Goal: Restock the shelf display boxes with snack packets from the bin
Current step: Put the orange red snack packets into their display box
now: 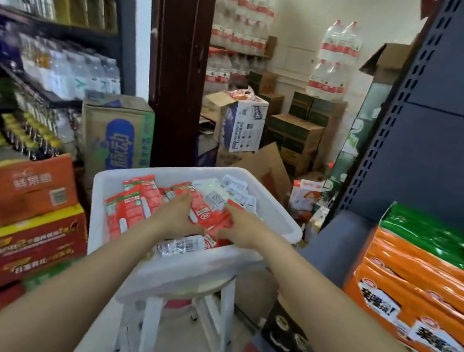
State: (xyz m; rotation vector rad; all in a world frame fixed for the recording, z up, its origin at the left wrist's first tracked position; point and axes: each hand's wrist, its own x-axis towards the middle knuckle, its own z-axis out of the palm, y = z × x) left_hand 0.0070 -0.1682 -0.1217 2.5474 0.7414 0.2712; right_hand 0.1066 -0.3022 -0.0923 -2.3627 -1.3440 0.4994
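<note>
A white plastic bin (pixel 274 211) stands on a white stool (pixel 156 314) in front of me, filled with red and white snack packets (pixel 132 205). Both my hands reach into it. My left hand (pixel 176 212) and my right hand (pixel 242 224) close from either side on a bunch of red packets (pixel 207 213) in the middle of the bin. An orange display box (pixel 412 304) with orange and green packets sits on the shelf at the right.
Drink shelves (pixel 50 19) and stacked cartons (pixel 24 201) line the left. A blue-printed cardboard box (pixel 116 137) stands behind the bin. Cartons and water bottles (pixel 335 57) fill the back room. A dark shelf upright (pixel 391 110) rises at the right.
</note>
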